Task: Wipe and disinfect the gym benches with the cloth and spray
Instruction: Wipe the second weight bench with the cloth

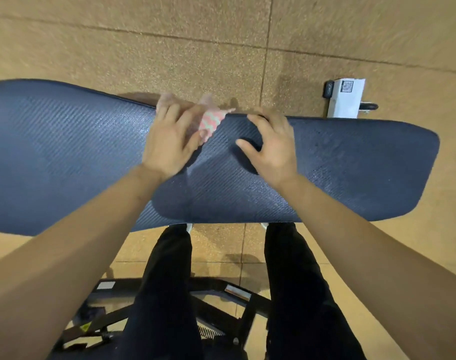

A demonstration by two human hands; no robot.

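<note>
The bench (65,152), a dark blue padded one with a ribbed surface, lies with its long axis across the view. Its left end runs out of the picture and its rounded right end points right. It sits between the person's legs and the speckled tan floor (117,48) beyond.

Left of the middle, the left hand (169,141) lies flat near the pad's far edge, on top of the cloth (211,122). Its fingers are stretched forward and a little apart, with the thumb angled out to the right. The fingertips are blurred, so it is unclear whether they reach past the edge. The cloth is pink and white in a wavy pattern. It shows just right of that hand, at the far edge, with one pointed corner sticking out to the right.

Next to it, apart from the cloth, the right hand (272,146) grips the bench. Its fingers are bent over the far edge and the thumb is spread wide on the pad.

Farther right, beyond the bench, a white frame piece (345,100) with a label stands on the floor. In the foreground are black trousers (167,281) and a black metal frame (221,289).
</note>
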